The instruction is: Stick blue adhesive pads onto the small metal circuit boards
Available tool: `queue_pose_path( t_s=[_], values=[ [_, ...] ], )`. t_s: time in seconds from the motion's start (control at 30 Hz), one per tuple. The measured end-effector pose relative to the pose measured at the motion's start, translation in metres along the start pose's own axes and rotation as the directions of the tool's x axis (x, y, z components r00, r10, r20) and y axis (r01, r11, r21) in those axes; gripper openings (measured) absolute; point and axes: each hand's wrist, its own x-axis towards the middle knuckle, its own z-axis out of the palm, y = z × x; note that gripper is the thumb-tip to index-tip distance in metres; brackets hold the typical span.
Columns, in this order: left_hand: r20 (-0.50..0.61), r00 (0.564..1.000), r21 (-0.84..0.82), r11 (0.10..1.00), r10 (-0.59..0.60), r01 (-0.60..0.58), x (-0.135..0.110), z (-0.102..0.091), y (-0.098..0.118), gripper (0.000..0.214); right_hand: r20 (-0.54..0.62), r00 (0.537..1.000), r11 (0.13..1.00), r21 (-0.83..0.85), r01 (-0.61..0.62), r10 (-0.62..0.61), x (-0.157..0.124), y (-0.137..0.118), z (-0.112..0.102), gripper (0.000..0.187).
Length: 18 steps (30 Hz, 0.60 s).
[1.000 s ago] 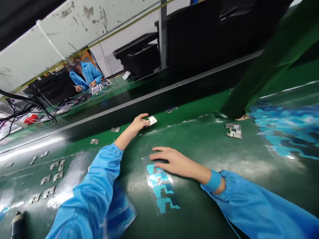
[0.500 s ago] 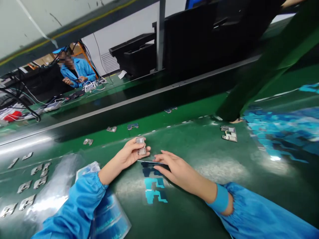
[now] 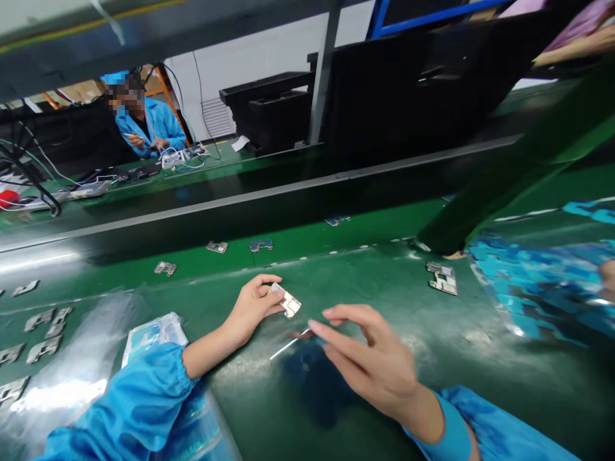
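Observation:
My left hand (image 3: 250, 307) pinches a small silvery metal part (image 3: 287, 300) between thumb and fingers, just above the green work surface (image 3: 384, 282). Close to its right, my right hand (image 3: 369, 355) hovers with the fingers slightly spread. Its fingertips touch the lifted edge of a clear film sheet with blue stickers (image 3: 307, 371), which lies under the palm and is mostly in shadow. Both arms wear blue sleeves.
Several loose metal parts (image 3: 166, 268) lie on the belt and at the far left. A circuit-board piece (image 3: 442, 277) rests to the right, beside a pile of blue sticker sheets (image 3: 528, 282). A bagged pack (image 3: 154, 333) lies by my left forearm. A co-worker in blue (image 3: 144, 125) sits far left.
My left hand picked the metal part off the belt and drew it back toward me. My right hand rose off the sticker sheet and tilted up, and the sheet's edge lifted.

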Motion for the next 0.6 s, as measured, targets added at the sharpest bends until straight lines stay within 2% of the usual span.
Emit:
queue_pose_path(
  t_s=[0.03, 0.07, 0.1, 0.13, 0.2, 0.27, 0.37, 0.43, 0.6],
  values=[
    [-0.001, 1.0, 0.009, 1.0, 0.004, -0.004, 0.0, -0.001, -0.001, 0.05, -0.031, 0.991, 0.991, 0.035, -0.128, 0.129, 0.002, -0.001, -0.002, 0.037],
    [-0.001, 1.0, 0.024, 1.0, 0.01, -0.009, 0.001, -0.001, -0.002, 0.054, -0.059, 0.957, 0.956, 0.086, -0.28, 0.285, 0.003, 0.0, -0.004, 0.031],
    [-0.001, 1.0, 0.042, 0.999, 0.015, -0.015, 0.0, -0.001, -0.003, 0.058, -0.081, 0.892, 0.889, 0.159, -0.429, 0.444, 0.005, 0.003, -0.004, 0.023],
    [-0.001, 1.0, 0.063, 0.998, 0.02, -0.02, 0.0, 0.0, -0.003, 0.061, -0.094, 0.806, 0.797, 0.251, -0.549, 0.584, 0.007, 0.006, -0.003, 0.015],
    [-0.004, 0.999, 0.113, 0.993, 0.043, -0.042, -0.004, 0.002, -0.003, 0.063, -0.068, 0.636, 0.59, 0.458, -0.664, 0.769, 0.01, 0.015, 0.0, 0.02],
    [0.001, 0.997, 0.154, 0.985, 0.076, -0.075, -0.009, 0.006, -0.002, 0.06, 0.043, 0.538, 0.399, 0.621, -0.674, 0.842, 0.013, 0.022, 0.003, 0.029],
    [0.004, 0.99, 0.22, 0.966, 0.142, -0.139, -0.018, 0.011, -0.001, 0.052, 0.26, 0.458, 0.152, 0.711, -0.686, 0.85, 0.015, 0.025, 0.005, 0.031],
    [-0.005, 0.983, 0.275, 0.945, 0.184, -0.175, -0.022, 0.013, -0.001, 0.048, 0.343, 0.425, 0.074, 0.7, -0.71, 0.838, 0.015, 0.024, 0.004, 0.031],
    [0.0, 0.978, 0.323, 0.925, 0.209, -0.198, -0.025, 0.012, -0.004, 0.045, 0.351, 0.412, 0.145, 0.587, -0.797, 0.841, 0.013, 0.025, 0.002, 0.039]
  ],
)
